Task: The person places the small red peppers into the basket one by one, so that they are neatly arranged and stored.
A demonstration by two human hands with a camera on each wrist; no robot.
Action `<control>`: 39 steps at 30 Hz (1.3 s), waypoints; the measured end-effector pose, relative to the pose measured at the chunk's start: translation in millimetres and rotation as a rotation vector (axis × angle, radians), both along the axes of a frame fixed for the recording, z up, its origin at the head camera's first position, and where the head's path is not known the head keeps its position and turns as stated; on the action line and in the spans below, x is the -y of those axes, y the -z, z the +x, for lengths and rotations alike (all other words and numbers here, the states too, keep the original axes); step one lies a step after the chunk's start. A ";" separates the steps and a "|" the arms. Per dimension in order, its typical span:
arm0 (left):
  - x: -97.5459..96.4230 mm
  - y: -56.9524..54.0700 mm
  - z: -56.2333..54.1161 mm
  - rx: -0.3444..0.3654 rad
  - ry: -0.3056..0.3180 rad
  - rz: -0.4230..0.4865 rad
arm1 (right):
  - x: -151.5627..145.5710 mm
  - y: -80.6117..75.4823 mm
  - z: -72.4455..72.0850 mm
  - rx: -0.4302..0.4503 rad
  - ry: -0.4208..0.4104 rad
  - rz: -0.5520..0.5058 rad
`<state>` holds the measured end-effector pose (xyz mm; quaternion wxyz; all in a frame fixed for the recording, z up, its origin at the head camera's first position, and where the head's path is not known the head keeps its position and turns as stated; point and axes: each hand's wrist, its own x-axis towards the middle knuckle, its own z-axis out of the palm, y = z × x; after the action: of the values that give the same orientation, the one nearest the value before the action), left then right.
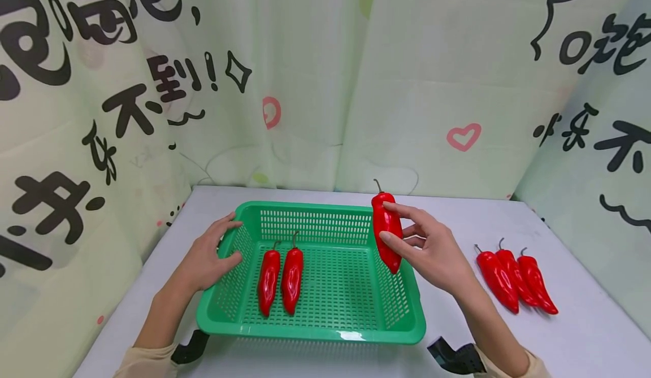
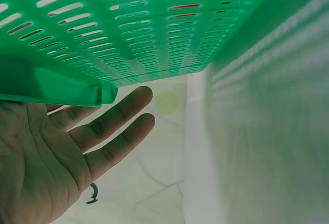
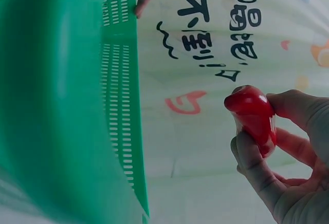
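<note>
1. Pinching the held pepper between the thumb and fingers of the right hand, raised near the back right corner of the basket and apart from it; probably gripped round the middle for balance, leaving stem and tip free.
2. Glossy, bright red and plump, tapering to a blunt tip; tilted slightly off upright, with a thin, bent stem on top.
3. Touching the basket's left edge with the left hand, fingers spread and fairly straight; perhaps to stop any sliding.
4. Inside the basket, nearer its left edge, two peppers side by side, stems toward the back edge; likely laid parallel to save room.
5. On the bench, toward its right edge, three peppers close together, stems also backward; seemingly placed for easy reach by the right hand.
</note>
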<state>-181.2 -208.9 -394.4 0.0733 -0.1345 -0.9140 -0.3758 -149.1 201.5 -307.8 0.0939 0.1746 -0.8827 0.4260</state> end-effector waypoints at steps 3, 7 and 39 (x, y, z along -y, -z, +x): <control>-0.4 0.2 -0.2 -0.001 0.000 0.000 | 4.2 -0.3 -3.2 -0.007 -0.011 -0.002; -0.8 0.0 -0.1 -0.001 0.000 -0.002 | 9.4 -1.6 -7.7 -0.002 -0.018 0.008; -0.3 0.7 0.5 0.003 0.000 0.016 | 47.2 -6.9 -44.2 0.029 -0.112 0.076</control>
<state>-180.7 -208.6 -395.1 0.0730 -0.1336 -0.9110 -0.3834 -193.2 154.3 -300.9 0.0505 0.2209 -0.8884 0.3993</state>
